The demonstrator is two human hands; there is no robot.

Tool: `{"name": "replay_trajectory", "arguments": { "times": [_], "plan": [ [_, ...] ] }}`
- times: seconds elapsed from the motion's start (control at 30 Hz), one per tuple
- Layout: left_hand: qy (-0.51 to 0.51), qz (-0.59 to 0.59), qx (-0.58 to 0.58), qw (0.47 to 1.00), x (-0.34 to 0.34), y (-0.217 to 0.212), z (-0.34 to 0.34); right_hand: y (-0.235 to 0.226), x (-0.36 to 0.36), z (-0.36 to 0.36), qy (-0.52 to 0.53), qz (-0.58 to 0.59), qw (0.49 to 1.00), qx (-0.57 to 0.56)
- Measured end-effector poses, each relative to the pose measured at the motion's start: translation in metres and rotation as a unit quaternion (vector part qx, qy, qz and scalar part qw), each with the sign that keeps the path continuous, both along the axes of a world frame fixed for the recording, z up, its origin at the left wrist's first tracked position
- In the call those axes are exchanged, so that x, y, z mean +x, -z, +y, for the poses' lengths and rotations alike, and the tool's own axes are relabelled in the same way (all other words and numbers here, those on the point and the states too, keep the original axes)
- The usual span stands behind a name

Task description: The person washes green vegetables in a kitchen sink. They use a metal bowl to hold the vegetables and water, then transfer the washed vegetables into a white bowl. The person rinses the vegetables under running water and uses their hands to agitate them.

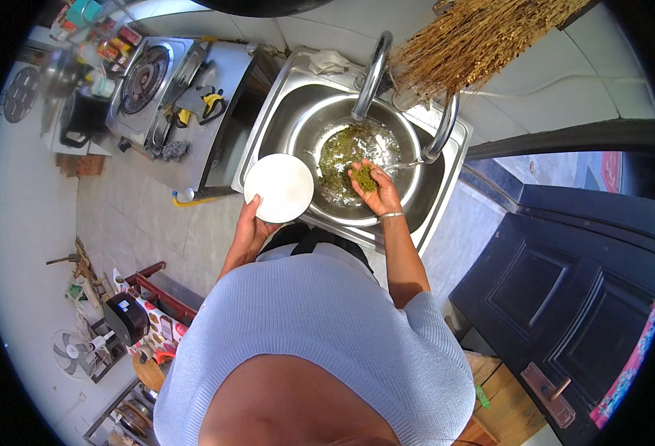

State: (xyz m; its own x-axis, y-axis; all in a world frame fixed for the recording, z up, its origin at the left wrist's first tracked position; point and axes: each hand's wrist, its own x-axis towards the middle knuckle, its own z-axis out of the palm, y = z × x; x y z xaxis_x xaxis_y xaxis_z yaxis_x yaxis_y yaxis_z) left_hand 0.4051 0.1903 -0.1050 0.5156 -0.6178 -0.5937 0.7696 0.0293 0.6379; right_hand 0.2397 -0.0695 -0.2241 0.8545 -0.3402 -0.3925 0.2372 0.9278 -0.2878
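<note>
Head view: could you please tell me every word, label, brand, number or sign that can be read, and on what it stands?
There is no text that can be read.
White dish in the left hand: no lettering shows.
Steel basin: no lettering shows.
Packages near the stove: too small and blurred.
Black box, lower left: pale marks, too small.
</note>
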Motion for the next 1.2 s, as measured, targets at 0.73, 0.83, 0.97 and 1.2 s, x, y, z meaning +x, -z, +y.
{"name": "replay_trajectory", "arguments": {
  "times": [0.73,0.83,0.97,1.2],
  "plan": [
    [0.101,-0.061,0.067,0.991,-0.023,-0.001,-0.057,-0.122,0.030,0.036,0.074,-0.128,0.988,0.038],
    [0.096,-0.063,0.068,0.991,-0.021,-0.004,-0.058,-0.132,0.028,0.032,0.064,-0.116,0.991,0.032],
    [0.099,-0.057,0.070,0.991,-0.019,0.008,-0.064,-0.132,0.030,0.035,0.028,-0.069,0.986,-0.147],
    [0.095,0.010,-0.017,0.995,-0.023,0.016,-0.074,-0.152,0.042,0.063,-0.101,0.191,0.557,-0.802]
  ]
}}
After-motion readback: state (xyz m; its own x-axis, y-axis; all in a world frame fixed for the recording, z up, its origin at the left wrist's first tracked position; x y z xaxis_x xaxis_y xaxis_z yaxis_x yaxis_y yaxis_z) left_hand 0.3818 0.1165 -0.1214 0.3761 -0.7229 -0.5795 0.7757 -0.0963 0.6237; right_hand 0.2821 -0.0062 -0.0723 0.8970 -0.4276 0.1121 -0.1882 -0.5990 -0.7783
